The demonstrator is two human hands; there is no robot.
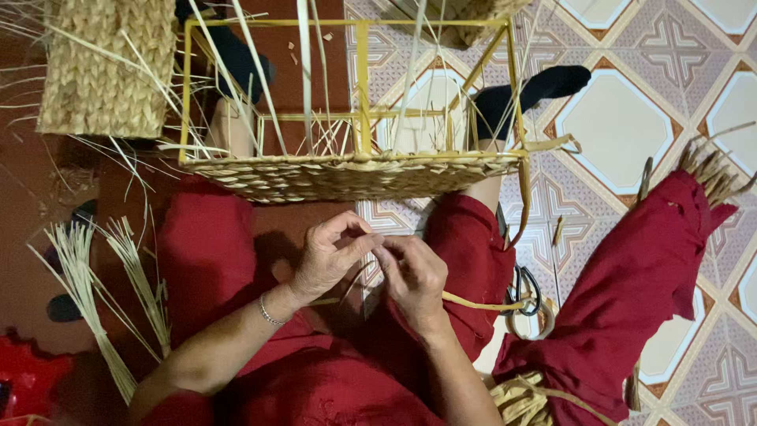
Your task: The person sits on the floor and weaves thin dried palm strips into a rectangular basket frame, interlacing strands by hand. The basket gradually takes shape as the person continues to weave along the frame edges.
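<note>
My left hand [331, 256] and my right hand [412, 276] meet over my lap, fingertips pinched together on a thin yellowish straw strand [481, 304] that trails off to the right. Just beyond my hands stands a half-woven basket [347, 175]: a yellow wire frame [361, 79] with straw woven along its near lower side and loose strands sticking up. My legs in red trousers and black socks pass under the frame.
A finished woven panel [106, 67] lies at the top left. Bundles of pale straw [87, 292] lie on the floor at left. Scissors [527, 285] rest by my right thigh. A red cloth wrapped around straw [646, 268] lies at right on the patterned tiles.
</note>
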